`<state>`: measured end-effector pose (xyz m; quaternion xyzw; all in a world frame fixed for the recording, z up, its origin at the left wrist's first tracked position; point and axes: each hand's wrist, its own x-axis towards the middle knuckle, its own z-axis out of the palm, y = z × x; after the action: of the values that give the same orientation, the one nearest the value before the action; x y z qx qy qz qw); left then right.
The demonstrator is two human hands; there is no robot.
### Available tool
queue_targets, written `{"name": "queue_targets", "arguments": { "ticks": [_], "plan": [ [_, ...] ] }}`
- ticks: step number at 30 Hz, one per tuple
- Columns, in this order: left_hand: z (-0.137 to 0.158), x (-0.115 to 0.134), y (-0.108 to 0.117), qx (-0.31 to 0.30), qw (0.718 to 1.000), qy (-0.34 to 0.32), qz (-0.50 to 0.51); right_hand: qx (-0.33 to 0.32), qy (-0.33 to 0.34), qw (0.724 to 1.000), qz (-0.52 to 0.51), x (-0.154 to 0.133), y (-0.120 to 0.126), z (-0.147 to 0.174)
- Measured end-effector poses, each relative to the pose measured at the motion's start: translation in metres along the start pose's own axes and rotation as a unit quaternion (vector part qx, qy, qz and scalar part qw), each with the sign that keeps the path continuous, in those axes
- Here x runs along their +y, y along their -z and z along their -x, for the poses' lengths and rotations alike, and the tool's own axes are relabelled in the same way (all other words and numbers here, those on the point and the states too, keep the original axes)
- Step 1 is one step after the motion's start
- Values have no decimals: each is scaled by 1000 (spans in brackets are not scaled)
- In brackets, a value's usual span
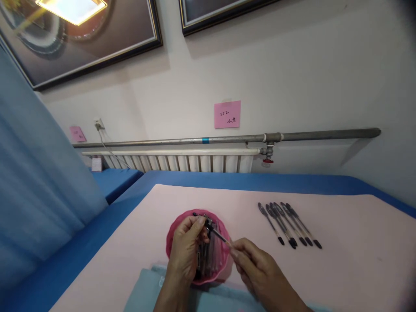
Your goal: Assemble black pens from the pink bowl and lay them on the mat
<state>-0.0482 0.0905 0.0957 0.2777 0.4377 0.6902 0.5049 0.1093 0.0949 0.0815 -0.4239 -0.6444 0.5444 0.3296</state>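
Between both hands, over the basket, is a slim pen (218, 234) with a black part at its left end. My left hand (186, 245) pinches that black end between thumb and fingertips. At the other end, the closed fingers of my right hand (255, 266) grip the thin tip. Beneath them stands a round pink basket (171, 225) with a wavy rim, holding several pen parts (211, 258), partly hidden by my left hand. To the right, several black-ended pens (286, 223) lie side by side on the pink sheet.
A pink sheet (130, 242) covers the blue table (260, 180). Light blue cloth (146, 286) lies at the near edge. A blue curtain (42, 173) hangs at left. Behind the table are a radiator (195, 164), a metal pipe (234, 139) and a pink note (227, 115).
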Motion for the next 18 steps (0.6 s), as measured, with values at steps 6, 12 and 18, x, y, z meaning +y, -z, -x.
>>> {"name": "queue_targets", "arguments": {
  "ticks": [6,12,18],
  "plan": [
    [-1,1,4,37,999,8,15,9,39,999,-2,3,0,-1],
    [-1,5,3,16,999,4,39,-6,7,1000,11,3,5,-2],
    [-1,5,5,45,998,10,31,-18,15,1000,15,1,2,-1]
  ]
}}
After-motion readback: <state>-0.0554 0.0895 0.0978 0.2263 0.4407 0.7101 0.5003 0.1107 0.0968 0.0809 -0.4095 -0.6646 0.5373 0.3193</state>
